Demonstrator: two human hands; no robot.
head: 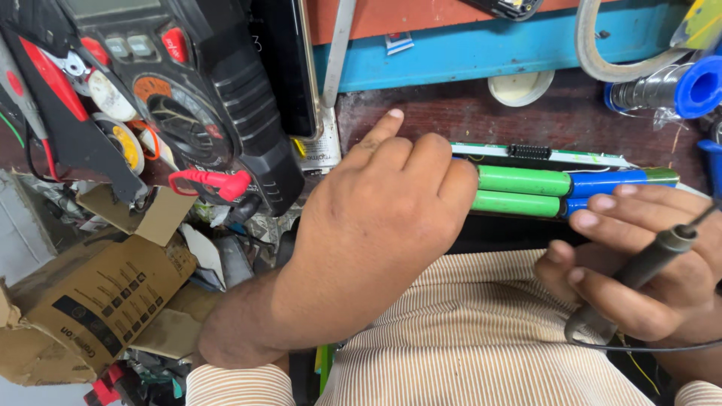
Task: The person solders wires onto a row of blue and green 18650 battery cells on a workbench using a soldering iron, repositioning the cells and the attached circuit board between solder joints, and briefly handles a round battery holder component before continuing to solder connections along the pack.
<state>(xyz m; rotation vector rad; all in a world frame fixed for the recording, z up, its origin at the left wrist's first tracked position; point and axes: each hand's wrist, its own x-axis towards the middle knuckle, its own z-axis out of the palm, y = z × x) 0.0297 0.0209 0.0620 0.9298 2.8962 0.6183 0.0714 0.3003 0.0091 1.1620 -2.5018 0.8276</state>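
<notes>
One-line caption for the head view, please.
Left hand grips a green and blue cylindrical battery pack; right hand holds a grey soldering iron beside it.

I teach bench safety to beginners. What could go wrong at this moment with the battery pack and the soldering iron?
The right hand holds the soldering iron close to the green and blue battery cells; a slip might burn a wrapper or bridge contacts. The left hand grips the cells, so its fingers could get burned.

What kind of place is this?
Likely an electronics repair bench: a black clamp multimeter with red probe clips, green and blue cylindrical battery cells wired to a thin circuit strip, and a grey soldering iron in the right hand.
</notes>
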